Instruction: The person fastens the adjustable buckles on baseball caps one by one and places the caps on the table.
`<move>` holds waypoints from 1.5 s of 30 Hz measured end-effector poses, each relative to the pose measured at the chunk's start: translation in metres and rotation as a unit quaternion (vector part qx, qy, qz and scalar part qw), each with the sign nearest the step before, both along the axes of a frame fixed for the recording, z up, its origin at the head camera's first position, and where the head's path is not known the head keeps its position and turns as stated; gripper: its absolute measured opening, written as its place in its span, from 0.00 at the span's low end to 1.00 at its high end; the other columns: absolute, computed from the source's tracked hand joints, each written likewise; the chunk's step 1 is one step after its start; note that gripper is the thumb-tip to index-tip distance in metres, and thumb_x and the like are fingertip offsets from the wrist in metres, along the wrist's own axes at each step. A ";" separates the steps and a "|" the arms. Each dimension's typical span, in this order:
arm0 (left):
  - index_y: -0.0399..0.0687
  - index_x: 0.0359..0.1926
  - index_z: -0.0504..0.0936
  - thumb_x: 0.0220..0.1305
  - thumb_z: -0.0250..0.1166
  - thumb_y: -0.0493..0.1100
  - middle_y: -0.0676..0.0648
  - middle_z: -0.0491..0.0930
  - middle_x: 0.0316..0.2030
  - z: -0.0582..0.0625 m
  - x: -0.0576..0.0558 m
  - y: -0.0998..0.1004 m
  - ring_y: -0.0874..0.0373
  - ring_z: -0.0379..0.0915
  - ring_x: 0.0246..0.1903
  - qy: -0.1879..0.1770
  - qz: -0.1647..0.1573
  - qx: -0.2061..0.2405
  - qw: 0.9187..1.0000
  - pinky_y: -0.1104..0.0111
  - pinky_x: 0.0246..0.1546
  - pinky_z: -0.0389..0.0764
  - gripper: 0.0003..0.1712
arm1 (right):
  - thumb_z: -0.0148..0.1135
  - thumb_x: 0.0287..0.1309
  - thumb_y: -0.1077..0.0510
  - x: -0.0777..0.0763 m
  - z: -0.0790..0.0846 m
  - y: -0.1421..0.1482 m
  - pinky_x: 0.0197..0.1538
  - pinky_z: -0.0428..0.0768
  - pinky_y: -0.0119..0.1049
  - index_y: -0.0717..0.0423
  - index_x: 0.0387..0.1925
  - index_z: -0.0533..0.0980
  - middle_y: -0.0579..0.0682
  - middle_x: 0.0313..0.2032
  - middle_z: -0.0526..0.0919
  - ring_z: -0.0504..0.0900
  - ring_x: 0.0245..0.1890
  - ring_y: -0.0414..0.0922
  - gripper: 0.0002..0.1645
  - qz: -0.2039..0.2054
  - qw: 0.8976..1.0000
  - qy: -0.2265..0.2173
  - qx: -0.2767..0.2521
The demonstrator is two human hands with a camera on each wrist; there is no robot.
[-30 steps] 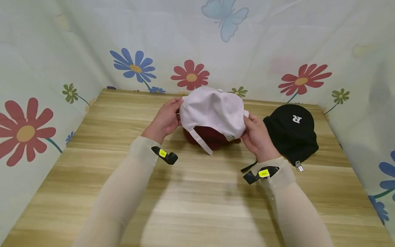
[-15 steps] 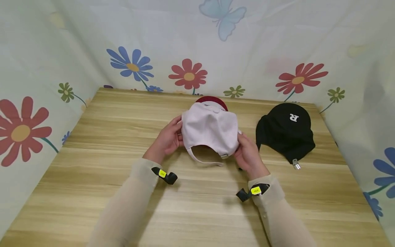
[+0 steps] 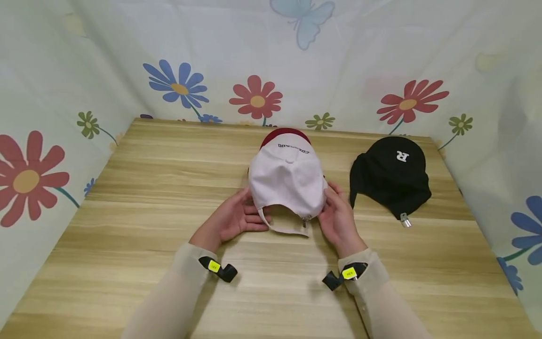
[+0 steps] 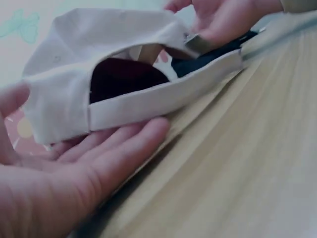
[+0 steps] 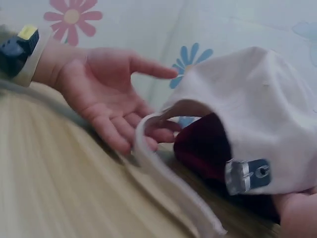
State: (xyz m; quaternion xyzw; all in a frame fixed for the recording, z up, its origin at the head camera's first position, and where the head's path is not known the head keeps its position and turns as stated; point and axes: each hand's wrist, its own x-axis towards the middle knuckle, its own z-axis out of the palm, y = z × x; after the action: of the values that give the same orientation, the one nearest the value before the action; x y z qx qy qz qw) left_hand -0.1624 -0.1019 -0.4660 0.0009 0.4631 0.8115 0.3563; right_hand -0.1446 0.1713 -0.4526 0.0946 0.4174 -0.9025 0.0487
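Observation:
A white baseball cap [image 3: 288, 183] with a red brim [image 3: 285, 133] and dark lettering sits mid-table, its back opening facing me. Dark red shows through that opening in both wrist views. The loose back strap [image 4: 163, 101] hangs in an arc, its metal buckle [image 5: 247, 174] at the cap's right. My left hand [image 3: 233, 216] lies palm up at the left edge, straight fingers below the strap, thumb at the cap's side. With my right hand [image 3: 338, 216] I hold the right edge, thumb in front and fingers partly hidden behind.
A black cap [image 3: 394, 179] with a white R and a metal buckle [image 3: 405, 220] lies on the right of the wooden table [image 3: 169, 165]. A flowered white curtain [image 3: 347, 56] stands behind and at both sides.
The white cap has come down and nearer to me, and its brim and lettering now show at the far side. My left fingers have straightened out from the cap's side to below the strap.

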 end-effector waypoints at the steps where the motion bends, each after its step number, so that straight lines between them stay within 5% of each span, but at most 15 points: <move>1: 0.53 0.69 0.53 0.75 0.45 0.57 0.34 0.77 0.52 0.000 0.004 0.000 0.38 0.78 0.51 0.013 -0.009 0.014 1.000 0.42 0.54 0.75 0.28 | 0.48 0.69 0.64 0.001 0.001 -0.001 0.53 0.76 0.34 0.45 0.53 0.60 0.44 0.45 0.78 0.77 0.46 0.41 0.17 -0.008 1.000 0.017 -0.006; 3: 0.59 0.69 0.51 0.76 0.46 0.45 0.35 0.76 0.54 0.001 0.011 0.000 0.37 0.77 0.54 0.043 -0.020 0.048 0.998 0.40 0.56 0.73 0.25 | 0.48 0.65 0.70 0.005 0.002 -0.003 0.48 0.76 0.33 0.46 0.49 0.60 0.45 0.43 0.77 0.76 0.44 0.42 0.19 -0.019 0.999 0.049 -0.014; 6: 0.66 0.71 0.47 0.72 0.46 0.30 0.38 0.76 0.54 0.003 0.018 0.003 0.38 0.76 0.55 0.082 -0.017 0.093 0.992 0.39 0.57 0.71 0.36 | 0.47 0.60 0.76 0.012 0.003 -0.003 0.39 0.75 0.31 0.48 0.41 0.63 0.47 0.43 0.71 0.74 0.41 0.43 0.19 0.006 0.995 0.097 0.004; 11: 0.66 0.72 0.48 0.67 0.50 0.23 0.42 0.80 0.49 0.011 0.019 0.011 0.43 0.81 0.48 0.113 0.015 0.113 0.987 0.44 0.55 0.76 0.44 | 0.49 0.57 0.78 0.019 0.002 -0.002 0.44 0.80 0.35 0.50 0.41 0.66 0.49 0.52 0.66 0.72 0.48 0.46 0.20 0.090 0.986 0.136 0.047; 15: 0.48 0.63 0.63 0.69 0.51 0.27 0.46 0.83 0.44 0.016 0.017 0.016 0.50 0.83 0.44 0.123 0.043 0.083 0.988 0.52 0.52 0.81 0.25 | 0.48 0.58 0.79 0.019 0.004 -0.003 0.49 0.83 0.42 0.50 0.43 0.65 0.50 0.55 0.63 0.74 0.51 0.48 0.22 0.133 0.979 0.143 0.050; 18: 0.43 0.53 0.72 0.74 0.49 0.34 0.48 0.85 0.42 0.016 0.017 0.021 0.53 0.83 0.44 0.124 0.054 0.060 0.989 0.55 0.51 0.82 0.11 | 0.47 0.58 0.80 0.019 0.006 -0.004 0.48 0.84 0.39 0.48 0.42 0.66 0.49 0.53 0.65 0.77 0.48 0.46 0.24 0.132 0.982 0.127 0.036; 22: 0.46 0.55 0.73 0.74 0.50 0.40 0.47 0.85 0.42 0.015 0.018 0.029 0.53 0.82 0.48 0.138 0.053 0.036 0.988 0.53 0.53 0.80 0.13 | 0.47 0.58 0.80 0.020 0.010 -0.010 0.40 0.81 0.30 0.48 0.35 0.69 0.46 0.43 0.72 0.78 0.40 0.41 0.23 0.084 0.992 0.094 0.015; 28: 0.36 0.65 0.65 0.60 0.59 0.22 0.42 0.80 0.45 0.019 0.020 0.049 0.53 0.81 0.45 0.222 0.070 -0.029 0.972 0.61 0.49 0.83 0.32 | 0.45 0.62 0.79 0.021 0.011 -0.019 0.36 0.79 0.27 0.52 0.29 0.78 0.46 0.34 0.78 0.80 0.32 0.39 0.22 0.017 0.997 0.076 -0.004; 32: 0.27 0.53 0.75 0.60 0.63 0.27 0.48 0.83 0.37 0.017 0.019 0.058 0.60 0.81 0.37 0.251 0.104 -0.114 0.956 0.65 0.45 0.84 0.19 | 0.46 0.63 0.77 0.024 0.012 -0.023 0.38 0.82 0.27 0.54 0.30 0.82 0.47 0.36 0.79 0.82 0.34 0.39 0.23 0.013 0.997 0.072 -0.023; 36: 0.31 0.48 0.81 0.66 0.62 0.36 0.44 0.85 0.37 0.018 0.021 0.060 0.61 0.80 0.35 0.262 0.121 -0.161 0.944 0.65 0.40 0.83 0.13 | 0.47 0.63 0.76 0.027 0.014 -0.025 0.43 0.83 0.29 0.55 0.33 0.84 0.47 0.38 0.81 0.83 0.38 0.39 0.22 0.032 0.994 0.092 -0.040; 40: 0.38 0.49 0.83 0.66 0.63 0.41 0.41 0.85 0.39 0.022 0.022 0.062 0.62 0.78 0.32 0.270 0.122 -0.180 0.938 0.70 0.30 0.79 0.14 | 0.49 0.63 0.75 0.028 0.014 -0.027 0.47 0.83 0.30 0.54 0.37 0.84 0.47 0.41 0.81 0.84 0.40 0.39 0.20 0.042 0.993 0.107 -0.032; 45: 0.42 0.45 0.86 0.58 0.71 0.43 0.54 0.85 0.33 0.024 0.022 0.069 0.63 0.72 0.26 0.261 0.133 -0.196 0.936 0.73 0.24 0.75 0.15 | 0.52 0.62 0.75 0.030 0.014 -0.031 0.48 0.83 0.30 0.53 0.38 0.84 0.47 0.40 0.83 0.85 0.40 0.39 0.19 0.026 0.994 0.102 0.005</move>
State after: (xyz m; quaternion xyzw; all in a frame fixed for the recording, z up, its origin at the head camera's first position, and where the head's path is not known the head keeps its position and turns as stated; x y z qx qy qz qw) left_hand -0.1406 -0.0328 -0.4419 0.0811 0.6859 0.7156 0.1045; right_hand -0.1147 0.1404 -0.4385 -0.0081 0.4271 -0.9037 0.0288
